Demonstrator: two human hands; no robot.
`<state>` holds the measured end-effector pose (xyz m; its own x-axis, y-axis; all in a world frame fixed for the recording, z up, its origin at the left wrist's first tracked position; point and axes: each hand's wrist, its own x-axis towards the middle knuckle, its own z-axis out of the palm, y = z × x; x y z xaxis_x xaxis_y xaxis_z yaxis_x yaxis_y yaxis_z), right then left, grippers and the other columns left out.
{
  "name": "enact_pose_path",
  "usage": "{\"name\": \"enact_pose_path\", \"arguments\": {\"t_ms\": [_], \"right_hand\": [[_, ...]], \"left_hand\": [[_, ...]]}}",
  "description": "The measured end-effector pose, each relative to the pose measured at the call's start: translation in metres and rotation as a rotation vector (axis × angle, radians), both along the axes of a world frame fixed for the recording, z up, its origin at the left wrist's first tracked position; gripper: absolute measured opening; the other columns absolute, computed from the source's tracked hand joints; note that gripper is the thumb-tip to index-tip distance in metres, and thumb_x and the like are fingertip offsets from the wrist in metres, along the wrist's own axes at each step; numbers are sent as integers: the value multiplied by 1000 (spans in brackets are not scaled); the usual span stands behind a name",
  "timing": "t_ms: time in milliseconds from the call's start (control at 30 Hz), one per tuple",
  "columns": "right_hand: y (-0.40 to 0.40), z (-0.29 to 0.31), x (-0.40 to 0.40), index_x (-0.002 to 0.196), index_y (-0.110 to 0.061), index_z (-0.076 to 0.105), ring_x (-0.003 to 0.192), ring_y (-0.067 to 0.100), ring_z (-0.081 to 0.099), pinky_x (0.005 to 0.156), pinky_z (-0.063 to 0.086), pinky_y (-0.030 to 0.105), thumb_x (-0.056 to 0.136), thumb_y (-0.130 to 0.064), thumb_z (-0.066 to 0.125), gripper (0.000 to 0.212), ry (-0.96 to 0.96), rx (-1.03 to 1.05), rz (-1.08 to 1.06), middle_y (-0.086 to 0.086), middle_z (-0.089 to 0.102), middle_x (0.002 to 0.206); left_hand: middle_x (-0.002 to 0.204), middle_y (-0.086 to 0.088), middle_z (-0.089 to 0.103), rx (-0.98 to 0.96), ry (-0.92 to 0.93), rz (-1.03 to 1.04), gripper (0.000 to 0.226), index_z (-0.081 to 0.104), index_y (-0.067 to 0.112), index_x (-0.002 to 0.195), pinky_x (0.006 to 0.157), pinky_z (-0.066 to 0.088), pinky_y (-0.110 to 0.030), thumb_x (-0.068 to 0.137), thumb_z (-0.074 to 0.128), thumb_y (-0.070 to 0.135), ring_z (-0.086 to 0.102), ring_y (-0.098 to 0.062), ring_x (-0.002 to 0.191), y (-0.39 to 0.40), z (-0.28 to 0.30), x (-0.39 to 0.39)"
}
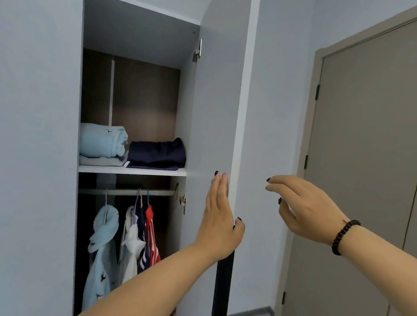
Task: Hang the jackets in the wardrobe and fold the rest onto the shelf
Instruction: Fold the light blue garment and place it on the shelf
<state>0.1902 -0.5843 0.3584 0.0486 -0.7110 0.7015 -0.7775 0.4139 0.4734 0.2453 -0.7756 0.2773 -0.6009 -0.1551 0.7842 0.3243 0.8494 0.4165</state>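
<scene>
A tall pale-grey wardrobe door (215, 109) stands open, its long edge vertical. The left hand (219, 219) presses flat against that edge, fingers straight. The right hand (304, 207) hovers beside it, relaxed, empty. Left of the door, jackets (124, 238) hang under a shelf (132, 170) of folded clothes (132, 147).

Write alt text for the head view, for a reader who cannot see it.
A left hand presses flat on the edge of an open wardrobe door, the right hand hovering beside it. Inside, folded clothes lie on the shelf and jackets hang from the rail below.
</scene>
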Motion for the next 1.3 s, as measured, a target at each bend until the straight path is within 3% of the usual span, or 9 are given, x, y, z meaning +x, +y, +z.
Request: {"name": "enact_pose_path", "arguments": {"t_ms": [200, 367, 500, 633, 733, 867, 1000, 1167, 1300], "right_hand": [[-40, -8, -10, 108, 5, 66, 99, 33, 65, 76, 56, 43, 69, 14, 60, 41, 6, -53, 208, 18, 65, 113], [-96, 27, 1, 120, 8, 60, 120, 42, 54, 100, 45, 47, 88, 4, 27, 46, 152, -205, 445, 27, 57, 126], [-142, 54, 5, 121, 5, 61, 125, 40, 50, 107, 37, 53, 93, -8, 27, 46, 231, -223, 485, 23, 59, 126], [-178, 62, 5, 100, 1, 70, 114, 35, 58, 110, 31, 46, 77, -10, 37, 41, 247, -306, 602, 15, 68, 103], [-207, 60, 17, 85, -4, 72, 105, 31, 60, 113, 26, 42, 77, -11, 39, 35, 242, -304, 678, 11, 69, 88], [-248, 62, 34, 63, -5, 68, 85, 30, 63, 111, 26, 39, 76, -9, 40, 30, 250, -314, 741, 8, 61, 68], [-295, 64, 48, 60, -7, 66, 68, 26, 55, 110, 25, 37, 72, -8, 42, 27, 259, -301, 786, 5, 52, 59], [-365, 68, 70, 87, -2, 73, 60, 21, 49, 98, 32, 36, 72, -9, 46, 32, 269, -273, 779, 3, 52, 56], [-421, 70, 77, 86, 0, 72, 58, 22, 46, 94, 37, 39, 69, -4, 48, 29, 269, -262, 740, 2, 48, 53]], "left_hand": [[153, 29, -26, 34, 6, 43, 104, -33, 48, 137, 119, 2, -20, 88, 52, 13, -16, 6, 144, -1, -8, 5], [159, 23, -16, 81, -28, 29, 102, -23, 38, 149, 110, 4, -3, 86, 54, 14, -8, 7, 145, -15, -8, 16], [160, 22, -10, 139, -73, 10, 99, -20, 40, 150, 95, 17, 8, 86, 52, 17, 9, 31, 127, -22, -9, 27], [158, 29, -10, 150, -103, 1, 98, -23, 49, 146, 100, 41, -21, 85, 51, 24, 43, -8, 129, -43, -7, 45], [160, 22, 1, 155, -72, -16, 94, -16, 43, 150, 115, 33, -38, 87, 49, 20, 23, -4, 144, -66, -8, 60], [157, 15, 21, 236, -102, -47, 85, -9, 57, 146, 103, 48, -40, 88, 47, 28, 49, -12, 125, -103, -17, 80], [152, 17, 27, 179, -30, 23, 79, -1, 44, 152, 113, 35, -35, 89, 45, 30, 34, -8, 138, -146, -19, 94], [161, 19, -9, 79, 92, 216, 84, -14, 35, 149, 122, 15, -37, 88, 42, 21, -2, -4, 149, -216, -25, 104], [160, 16, -16, -49, 135, 399, 78, -14, 27, 149, 122, 0, -40, 87, 34, 32, -13, -7, 149, -277, -28, 105]]}}
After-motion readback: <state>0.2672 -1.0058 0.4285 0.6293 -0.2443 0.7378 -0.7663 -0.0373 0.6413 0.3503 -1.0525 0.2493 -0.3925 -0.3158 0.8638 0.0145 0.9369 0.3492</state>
